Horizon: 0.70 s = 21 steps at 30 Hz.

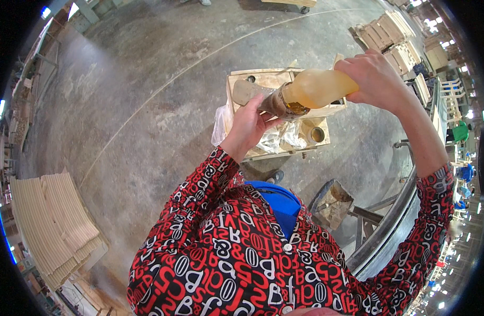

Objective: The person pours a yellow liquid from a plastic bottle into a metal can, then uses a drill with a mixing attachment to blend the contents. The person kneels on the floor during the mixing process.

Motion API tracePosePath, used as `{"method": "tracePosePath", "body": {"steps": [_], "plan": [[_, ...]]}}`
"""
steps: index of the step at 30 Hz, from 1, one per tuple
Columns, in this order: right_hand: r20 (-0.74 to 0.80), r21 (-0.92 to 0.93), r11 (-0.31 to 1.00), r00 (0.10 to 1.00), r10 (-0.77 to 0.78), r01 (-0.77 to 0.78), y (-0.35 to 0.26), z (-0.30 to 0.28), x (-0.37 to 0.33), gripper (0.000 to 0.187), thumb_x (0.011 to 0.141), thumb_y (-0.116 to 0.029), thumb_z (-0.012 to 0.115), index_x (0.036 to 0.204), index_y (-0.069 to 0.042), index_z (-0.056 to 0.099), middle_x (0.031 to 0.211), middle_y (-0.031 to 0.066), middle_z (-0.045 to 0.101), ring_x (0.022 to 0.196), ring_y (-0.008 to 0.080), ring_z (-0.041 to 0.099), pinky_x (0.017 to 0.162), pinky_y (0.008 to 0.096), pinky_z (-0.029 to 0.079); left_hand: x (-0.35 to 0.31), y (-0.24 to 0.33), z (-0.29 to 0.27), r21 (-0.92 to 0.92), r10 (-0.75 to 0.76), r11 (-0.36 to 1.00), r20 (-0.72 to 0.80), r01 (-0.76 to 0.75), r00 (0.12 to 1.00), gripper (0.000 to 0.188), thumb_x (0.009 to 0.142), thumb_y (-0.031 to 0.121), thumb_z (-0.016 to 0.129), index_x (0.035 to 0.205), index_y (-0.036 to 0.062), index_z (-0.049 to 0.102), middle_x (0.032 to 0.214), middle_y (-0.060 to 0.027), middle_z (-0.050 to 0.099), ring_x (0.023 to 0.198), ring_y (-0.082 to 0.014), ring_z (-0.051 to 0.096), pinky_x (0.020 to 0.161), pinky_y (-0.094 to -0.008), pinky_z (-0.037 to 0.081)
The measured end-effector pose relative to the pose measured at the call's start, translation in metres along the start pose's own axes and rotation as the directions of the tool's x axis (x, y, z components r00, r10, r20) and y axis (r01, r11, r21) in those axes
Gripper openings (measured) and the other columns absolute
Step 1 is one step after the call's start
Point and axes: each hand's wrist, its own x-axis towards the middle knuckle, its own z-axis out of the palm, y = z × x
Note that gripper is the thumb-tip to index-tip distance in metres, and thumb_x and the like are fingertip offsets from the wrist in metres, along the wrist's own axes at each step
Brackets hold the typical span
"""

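Observation:
My right hand (376, 81) is closed around one end of a translucent yellowish plastic bottle (321, 87). The bottle lies tipped on its side, its other end against a brown-stained container (276, 104). Amber liquid shows where the two meet; I cannot tell whether it is flowing. My left hand (247, 126) grips the stained container from the near side, fingers wrapped under it. A cloudy clear part (247, 92) sticks out to the left of that hand. Both hands are above a wooden box (263, 79), which holds a small open can (316, 135) and crumpled white plastic (273, 141).
Stacked pale boards (57, 221) stand at the lower left, and more wood stacks (387, 34) at the far right. A dirty scoop-shaped container (331, 203) sits near my right side, beside a dark metal-edged bench (387, 231). Other people (459, 131) are far off right.

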Motion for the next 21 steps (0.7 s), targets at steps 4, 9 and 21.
{"method": "tracePosePath", "body": {"steps": [4, 9, 21], "plan": [[0.071, 0.103, 0.993, 0.997, 0.044, -0.051, 0.0, 0.001, -0.002, 0.034, 0.06, -0.021, 0.072, 0.089, -0.009, 0.058, 0.08, 0.0074, 0.063, 0.08, 0.0257, 0.061, 0.078, 0.039, 0.045, 0.002, -0.005, 0.001, 0.054, 0.049, 0.997, -0.043, -0.047, 0.998, 0.035, 0.093, 0.022, 0.046, 0.122, 0.0021, 0.042, 0.116, -0.0119, 0.051, 0.103, -0.026, 0.054, 0.087, -0.0462, 0.049], [0.16, 0.257, 0.957, 0.982, 0.097, -0.136, 0.003, 0.008, -0.006, 0.047, 0.056, -0.021, 0.073, 0.099, -0.008, 0.058, 0.089, 0.011, 0.062, 0.086, 0.0297, 0.059, 0.081, 0.039, 0.044, 0.004, -0.006, 0.001, 0.124, 0.065, 0.99, -0.011, -0.063, 0.998, 0.034, 0.092, 0.021, 0.047, 0.121, 0.0031, 0.044, 0.114, -0.0098, 0.052, 0.101, -0.0235, 0.055, 0.088, -0.0448, 0.049], [0.443, 0.89, 0.083, 0.893, 0.074, -0.448, 0.027, 0.082, -0.058, 0.072, 0.058, -0.021, 0.079, 0.12, 0.003, 0.049, 0.103, 0.0083, 0.059, 0.096, 0.0145, 0.055, 0.086, 0.0281, 0.043, 0.023, -0.005, -0.012, 0.057, -0.102, 0.993, -0.002, 0.102, 0.995, 0.033, 0.093, 0.023, 0.042, 0.117, -0.0001, 0.044, 0.108, -0.0132, 0.055, 0.096, -0.0251, 0.057, 0.089, -0.0471, 0.047]]}}
